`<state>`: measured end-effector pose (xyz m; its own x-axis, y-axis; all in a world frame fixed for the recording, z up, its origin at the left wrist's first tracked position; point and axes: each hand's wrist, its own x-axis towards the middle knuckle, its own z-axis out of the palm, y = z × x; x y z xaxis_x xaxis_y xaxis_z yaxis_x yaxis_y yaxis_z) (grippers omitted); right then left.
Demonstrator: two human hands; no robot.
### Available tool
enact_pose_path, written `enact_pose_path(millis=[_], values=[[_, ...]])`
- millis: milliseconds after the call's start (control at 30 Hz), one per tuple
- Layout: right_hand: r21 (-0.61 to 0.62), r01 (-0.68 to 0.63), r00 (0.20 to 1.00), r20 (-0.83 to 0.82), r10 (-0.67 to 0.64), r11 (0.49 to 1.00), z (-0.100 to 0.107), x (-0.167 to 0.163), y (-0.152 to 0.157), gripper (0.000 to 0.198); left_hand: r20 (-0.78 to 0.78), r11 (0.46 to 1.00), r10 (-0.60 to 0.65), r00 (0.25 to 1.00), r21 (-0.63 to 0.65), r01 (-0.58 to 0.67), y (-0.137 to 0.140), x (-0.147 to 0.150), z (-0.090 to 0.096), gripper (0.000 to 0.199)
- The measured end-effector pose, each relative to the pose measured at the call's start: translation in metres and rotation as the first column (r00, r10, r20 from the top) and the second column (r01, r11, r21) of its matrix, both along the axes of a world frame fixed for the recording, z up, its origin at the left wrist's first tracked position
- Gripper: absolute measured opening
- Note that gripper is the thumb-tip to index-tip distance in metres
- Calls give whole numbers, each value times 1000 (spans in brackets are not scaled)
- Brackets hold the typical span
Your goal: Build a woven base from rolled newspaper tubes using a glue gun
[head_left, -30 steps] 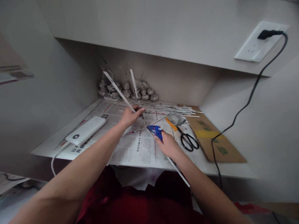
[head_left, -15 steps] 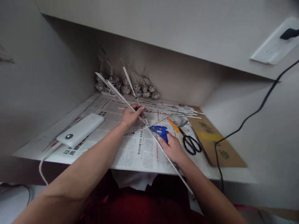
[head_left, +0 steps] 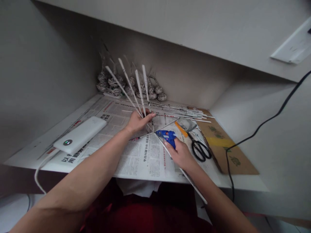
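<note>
- Now fanned out, after lying closer together half a second ago: four paper sticks (head_left: 139, 87), tilted up from the left hand (head_left: 139, 122), tops well apart.
- Held low down by that left hand, thumb and fingers closed around the stems; lower parts converging on a crossing just in front.
- Likely upshot for the work: stems easier to tell apart, crossing less crowded (a judgement from the spread alone).
- Gripped in the right hand (head_left: 181, 153): blue glue gun (head_left: 167, 135), nozzle at or just beside the crossing; actual contact, and any glue, too small to tell.
- Little changed on that side, so apparently only the left-hand sticks rearranged.
- Meeting there too: a slanting stick (head_left: 166, 125) above the newspaper (head_left: 136, 161), and a long stick (head_left: 191, 183) running down past the right wrist, beyond the front edge of the tabletop (head_left: 246, 183).
- Round about: scissors (head_left: 191, 139) and cardboard (head_left: 224, 152) to the right, loose sticks (head_left: 187, 113) behind, white power bank (head_left: 81, 132) to the left, woven shapes (head_left: 114, 82) at the back.
</note>
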<state>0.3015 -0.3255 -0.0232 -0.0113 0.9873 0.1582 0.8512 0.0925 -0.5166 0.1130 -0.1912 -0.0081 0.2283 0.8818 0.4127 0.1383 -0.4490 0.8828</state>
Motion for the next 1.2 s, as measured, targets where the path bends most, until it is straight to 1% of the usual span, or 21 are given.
enact_pose_path(millis=[100,267,300,367,433,467,567,667,900,1033,1200], values=[[6,0,1000,-5,0,1000,0,0,0,32,-16,999,-39,999,-1,39,0,2,1,36],[9,-12,1000,-8,12,1000,1,0,-1,31,24,1000,-2,1000,30,1,10,3,11,33],[7,-12,1000,-9,12,1000,1,0,0,31,7,999,-28,1000,46,28,13,4,13,33],[6,-11,1000,-16,11,1000,1,0,0,31,-52,990,-124,991,63,127,19,6,15,33],[8,-7,1000,-20,7,1000,0,0,0,31,-104,975,-213,972,49,219,24,7,14,35],[7,-5,1000,-18,5,1000,0,0,0,32,-117,971,-231,966,34,236,25,7,12,36],[-5,-3,1000,-12,3,1000,-1,1,0,33,-111,983,-185,976,1,186,26,4,8,40],[-21,0,1000,-11,0,1000,0,0,-1,34,-82,989,-149,985,6,150,24,-3,7,41],[-19,7,1000,-14,-8,1000,1,0,-1,36,-141,972,-235,962,-17,235,21,-5,7,40],[-34,3,1000,-8,-3,999,2,0,-1,37,-166,968,-247,955,-1,251,20,-4,6,38],[-22,1,1000,-6,-1,1000,2,0,-2,37,-196,971,-234,952,-3,238,19,-4,6,37]])
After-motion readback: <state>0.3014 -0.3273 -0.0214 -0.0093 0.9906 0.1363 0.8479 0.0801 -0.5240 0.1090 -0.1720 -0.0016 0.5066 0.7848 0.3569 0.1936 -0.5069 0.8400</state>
